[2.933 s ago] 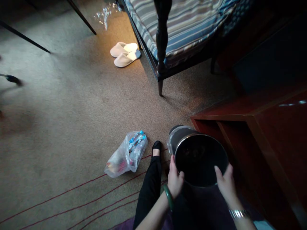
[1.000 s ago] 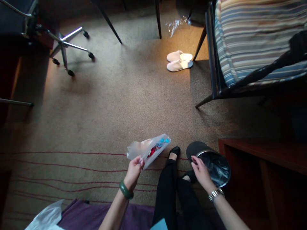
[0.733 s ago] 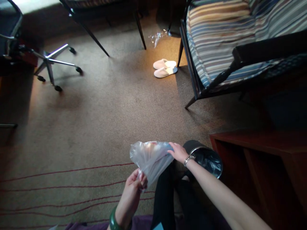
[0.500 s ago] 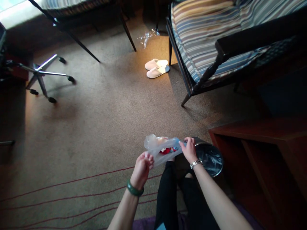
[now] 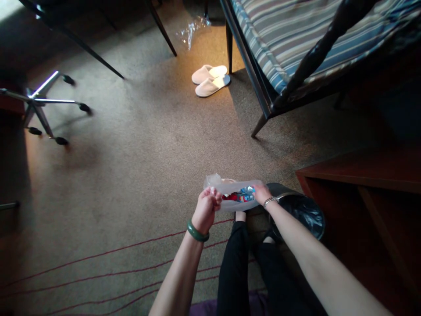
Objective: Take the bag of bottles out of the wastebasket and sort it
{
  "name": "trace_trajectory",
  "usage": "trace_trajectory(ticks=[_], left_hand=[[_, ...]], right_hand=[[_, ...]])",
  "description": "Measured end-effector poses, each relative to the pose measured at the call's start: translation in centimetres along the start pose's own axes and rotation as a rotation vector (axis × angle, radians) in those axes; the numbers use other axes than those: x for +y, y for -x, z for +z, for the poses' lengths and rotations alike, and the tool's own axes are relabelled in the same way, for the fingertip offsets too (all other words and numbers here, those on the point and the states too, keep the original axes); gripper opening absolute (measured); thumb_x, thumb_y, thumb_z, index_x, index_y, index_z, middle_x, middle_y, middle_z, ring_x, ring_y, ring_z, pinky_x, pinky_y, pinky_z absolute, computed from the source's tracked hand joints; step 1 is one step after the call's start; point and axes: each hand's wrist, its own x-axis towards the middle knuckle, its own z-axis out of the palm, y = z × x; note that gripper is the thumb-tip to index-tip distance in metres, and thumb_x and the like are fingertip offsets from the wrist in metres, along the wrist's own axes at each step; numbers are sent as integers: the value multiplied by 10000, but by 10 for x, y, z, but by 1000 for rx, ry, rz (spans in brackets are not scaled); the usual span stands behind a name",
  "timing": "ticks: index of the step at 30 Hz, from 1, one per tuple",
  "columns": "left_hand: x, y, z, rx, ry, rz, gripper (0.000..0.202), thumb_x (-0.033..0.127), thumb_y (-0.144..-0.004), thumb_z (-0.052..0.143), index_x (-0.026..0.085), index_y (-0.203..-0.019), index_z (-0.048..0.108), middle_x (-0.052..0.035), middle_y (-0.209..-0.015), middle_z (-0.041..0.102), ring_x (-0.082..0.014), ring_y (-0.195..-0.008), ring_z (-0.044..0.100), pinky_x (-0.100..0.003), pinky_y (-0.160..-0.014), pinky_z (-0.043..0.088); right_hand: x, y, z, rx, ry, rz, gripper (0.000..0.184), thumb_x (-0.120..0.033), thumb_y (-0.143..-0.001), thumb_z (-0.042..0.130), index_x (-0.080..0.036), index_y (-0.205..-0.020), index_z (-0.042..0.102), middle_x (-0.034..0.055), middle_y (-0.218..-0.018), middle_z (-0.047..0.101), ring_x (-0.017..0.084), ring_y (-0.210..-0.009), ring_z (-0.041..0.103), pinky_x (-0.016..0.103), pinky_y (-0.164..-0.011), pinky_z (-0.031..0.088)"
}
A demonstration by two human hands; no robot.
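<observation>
Plastic bag (image 5: 235,197) gripped by left hand (image 5: 206,210) and right hand (image 5: 262,193), bin (image 5: 301,210) beside, slippers (image 5: 210,80) beyond

Pair of white slippers (image 5: 210,80) on the tan carpet (image 5: 131,166), just beside the leg of a striped-cushioned seat (image 5: 296,39) at upper right. Crumpled clear wrapper (image 5: 191,30) beyond them. Chrome swivel-chair base (image 5: 42,105) at left edge. Dark red wooden cabinet (image 5: 362,175) at right edge.

No legible text; print on packets inside plastic bag (image 5: 235,196) unreadable
</observation>
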Motion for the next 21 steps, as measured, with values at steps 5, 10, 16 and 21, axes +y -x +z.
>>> trace_trajectory(ticks=[5,10,16,21], left_hand=[[-3,-27,-21,227,-317,162,137,177,-619,522,218,-734,459,20,-678,502,-116,-591,455,-271,-586,407],[-22,15,3,168,-841,562,599,138,-733,642,62,-1323,572,-235,-1496,542,-349,-1447,431,-523,-1246,297],[-55,94,94,-558,-1252,893,804,139,-707,686,74,-1480,474,-205,-1532,560,-421,-1476,439,-725,-1209,318],[-49,123,170,-895,-1338,890,485,84,-682,618,78,-1165,659,-190,-1086,768,-355,-1077,720,-700,-1227,311]], right_hand=[[-19,74,-37,124,-17,-49,237,-250,-855,609,-141,-1062,649,161,-1114,652,250,-993,659,353,-931,525],[-23,176,-113,354,-317,70,395,-602,-822,616,-223,-927,578,62,-810,678,234,-741,660,351,-708,535],[-51,292,-189,437,-478,166,368,-588,-879,604,-224,-830,582,9,-662,633,166,-571,602,278,-549,459],[-54,374,-220,490,-115,166,352,-528,-1012,481,-212,-928,610,27,-775,695,179,-684,647,283,-621,467]])
